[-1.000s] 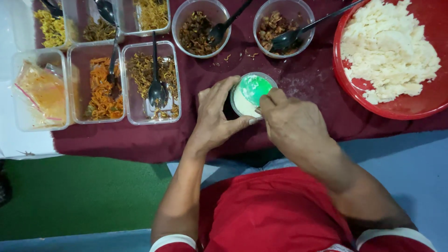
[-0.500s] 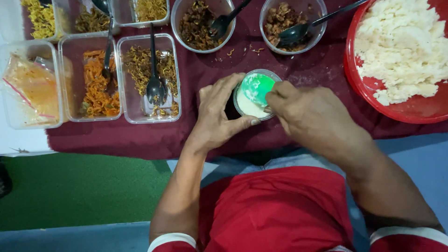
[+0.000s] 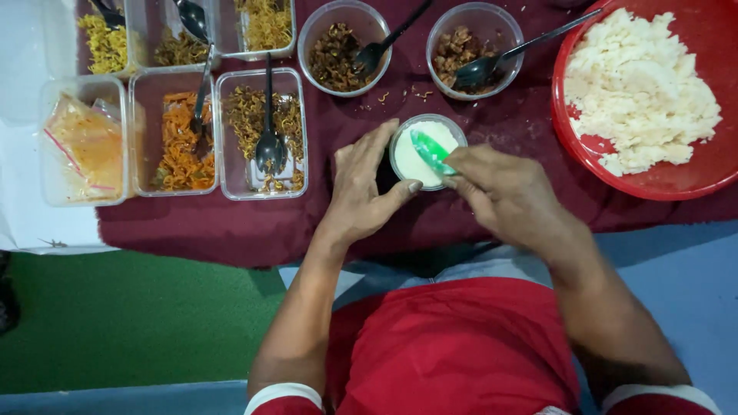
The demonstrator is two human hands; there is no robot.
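left hand (image 3: 364,190) clasps cup (image 3: 415,163); right hand (image 3: 503,190) grips green paddle (image 3: 430,151). hard pressing could tip the cup, spilling rice.

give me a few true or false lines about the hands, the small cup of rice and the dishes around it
1. The left hand grips the side of the small round cup. True.
2. The right hand holds a black spoon. False: it holds a green paddle over the rice in the cup.
3. The red bowl holds white rice. True.
4. The red bowl sits to the left of the cup. False: it sits to the right.
5. Each of the two round tubs beyond the cup has a dark spoon in it. True.
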